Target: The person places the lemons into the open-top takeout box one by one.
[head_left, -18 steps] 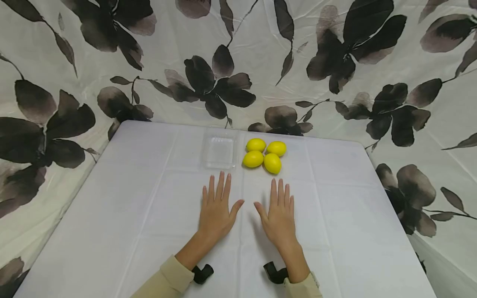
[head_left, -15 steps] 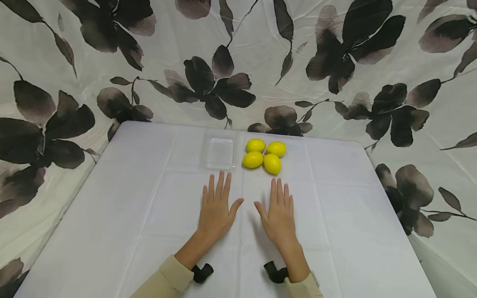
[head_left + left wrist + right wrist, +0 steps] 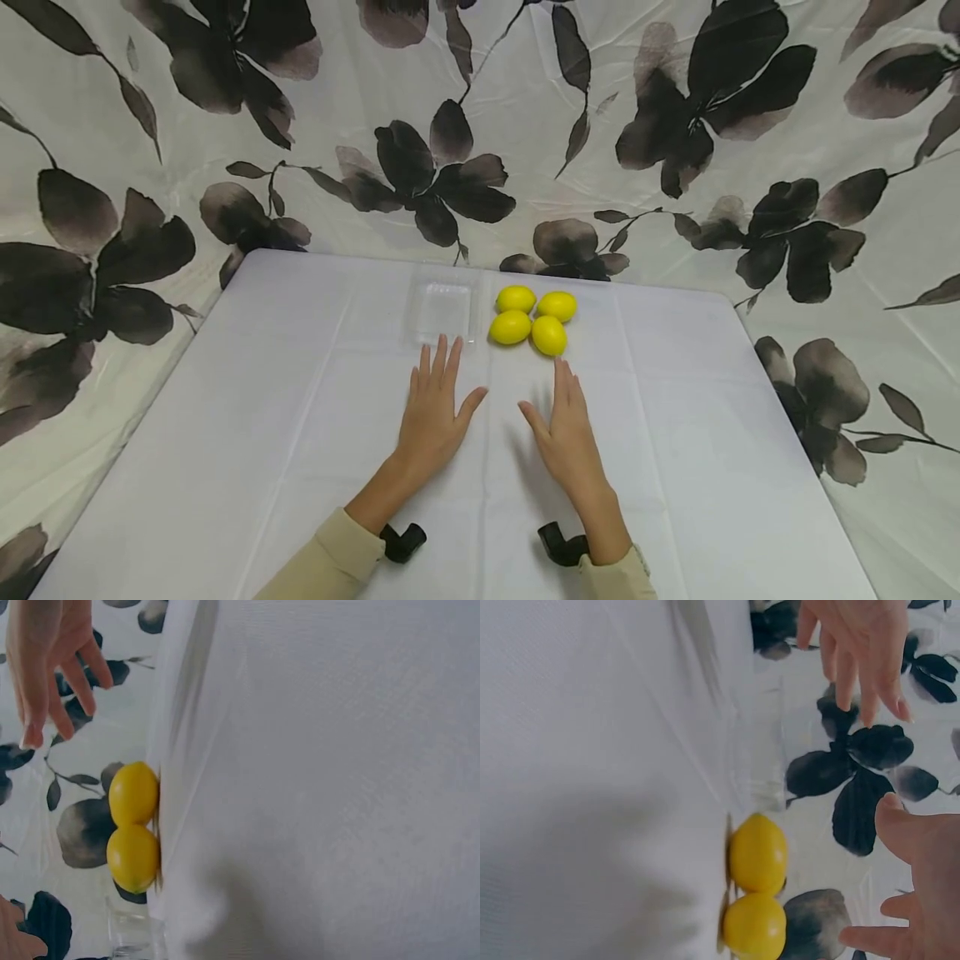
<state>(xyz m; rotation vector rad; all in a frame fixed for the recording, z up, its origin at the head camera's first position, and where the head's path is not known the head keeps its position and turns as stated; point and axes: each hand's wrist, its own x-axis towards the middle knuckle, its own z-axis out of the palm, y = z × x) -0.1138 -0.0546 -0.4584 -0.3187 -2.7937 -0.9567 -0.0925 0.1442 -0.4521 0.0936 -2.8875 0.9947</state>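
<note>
Several yellow lemons [image 3: 510, 327] sit in a cluster toward the far side of the white table. Left of them is a clear plastic container [image 3: 444, 310], hard to make out against the cloth. My left hand [image 3: 429, 425] hovers with straight fingers, its fingertips close to the container's near edge. My right hand [image 3: 572, 437] is turned partly on its side, thumb apart, fingertips just in front of the nearest lemon. Both hands hold nothing. The right wrist view catches the right hand's thumb and some fingers [image 3: 889, 941], raised above the cloth.
White cloth [image 3: 712, 450] covers the table, with creases running along it. A curtain [image 3: 540, 117] with dark flowers hangs behind and at the sides. Black wrist-worn pieces [image 3: 405, 543] show near both sleeves.
My right hand has rolled onto its side and its fingers have drawn together. My left hand has shifted slightly forward. The lemons and container stay put; the head view has tilted a little.
</note>
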